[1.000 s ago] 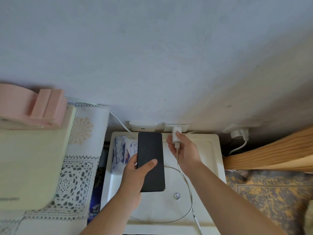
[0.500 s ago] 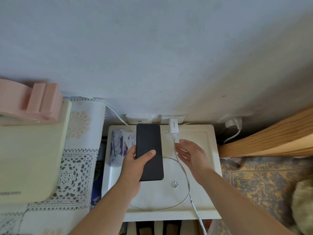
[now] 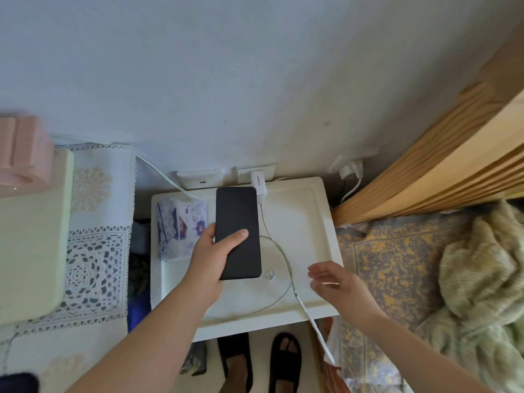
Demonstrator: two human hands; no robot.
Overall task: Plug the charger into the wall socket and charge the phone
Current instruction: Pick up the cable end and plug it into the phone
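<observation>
My left hand (image 3: 211,259) grips a black phone (image 3: 237,231), screen dark, above the white bedside table (image 3: 312,222). The white charger (image 3: 258,183) sits plugged into the wall socket (image 3: 269,171) behind the table. Its white cable (image 3: 279,251) runs down from the charger, loops across the tabletop and hangs over the front edge, its free end (image 3: 330,360) dangling near the bed. My right hand (image 3: 331,282) hovers open over the table's right front corner, just right of the cable, touching nothing.
A tissue pack (image 3: 178,225) lies at the table's left. A small round metal piece (image 3: 270,275) sits beside the phone. A lace-covered appliance (image 3: 96,222) stands left, a wooden bed frame (image 3: 425,171) and blanket (image 3: 482,279) right. Another plug (image 3: 351,170) occupies a second socket.
My right hand let go of the charger, now left in the socket, and drew back toward the table's front right. The phone stays in my left hand.
</observation>
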